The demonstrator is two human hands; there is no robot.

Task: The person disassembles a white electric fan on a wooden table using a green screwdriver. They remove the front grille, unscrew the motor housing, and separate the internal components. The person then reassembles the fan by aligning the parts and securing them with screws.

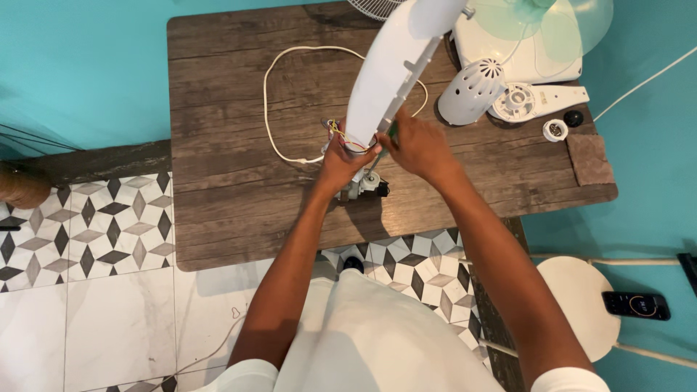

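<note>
Worktop (218, 218): near edge bare, open at left. Left hand (341, 160) clamped on white fan housing (392, 65); right hand (420, 145) gripped green-handled screwdriver (381, 149), arms extended.

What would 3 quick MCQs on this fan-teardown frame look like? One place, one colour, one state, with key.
1. Where does the white domed cover lie?
A. On the wooden table, right of the hands
B. On the tiled floor
C. On the round stool

2. What colour is the power cord looped on the table?
A. Black
B. White
C. Red

3. How is the white fan column held?
A. Lying flat, untouched
B. Propped tilted over the table, left hand at its lower end
C. Standing on the floor

Key:
1 A: the cover rests on the tabletop beside the white flat part.
2 B: the loop shows pale white against the dark wood.
3 B: the column slants up out of view from the left hand, while the right hand holds a green-handled tool at it.
</note>
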